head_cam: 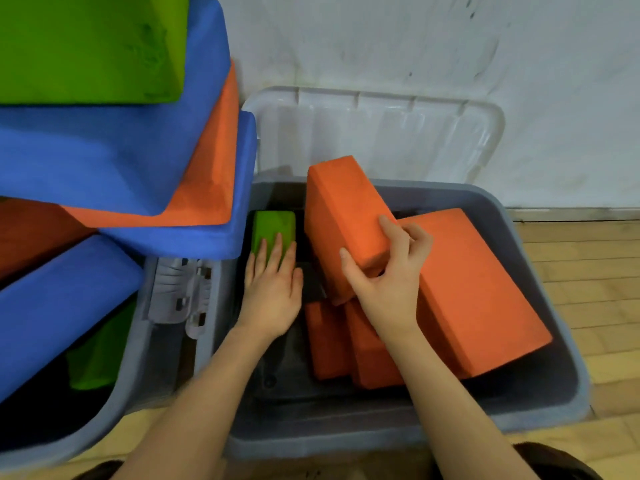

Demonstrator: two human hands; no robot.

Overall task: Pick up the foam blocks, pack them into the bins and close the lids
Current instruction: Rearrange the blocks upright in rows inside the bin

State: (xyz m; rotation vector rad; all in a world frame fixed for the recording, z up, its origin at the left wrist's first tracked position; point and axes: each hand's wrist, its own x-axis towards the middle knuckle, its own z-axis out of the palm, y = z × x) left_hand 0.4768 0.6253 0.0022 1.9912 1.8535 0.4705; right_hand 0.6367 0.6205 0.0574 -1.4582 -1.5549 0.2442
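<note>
The right hand point(384, 268) curls round the near lower corner of a tilted orange block point(343, 220), thumb on the left face and fingers wrapped over the right edge. The left hand point(272, 289) lies flat with fingers straight and together, fingertips pressing the near end of a green block point(273, 226) that stands at the left wall of the grey bin point(540, 271).

The gripped orange block runs with its long axis away from the person, far end raised toward the wall, near end low in the palm. It leans against a larger orange block point(474, 289) that lies slanted across the right half of the bin. Below the right wrist, two more orange blocks point(346, 344) stand on edge on the bin floor. The open gap lies between the green block and the orange ones, straight ahead of the left hand, so the gripped block probably has to swing down and leftward to seat there; the right hand already has it, and the left seems to be keeping the green block clear.

Behind the bin its clear lid point(381, 133) stands up against the white wall point(450, 39). At the left a second bin point(114, 407) is heaped with blue, orange and green blocks point(104, 150), far above its rim. Packing looks partway done, with both lids open.
</note>
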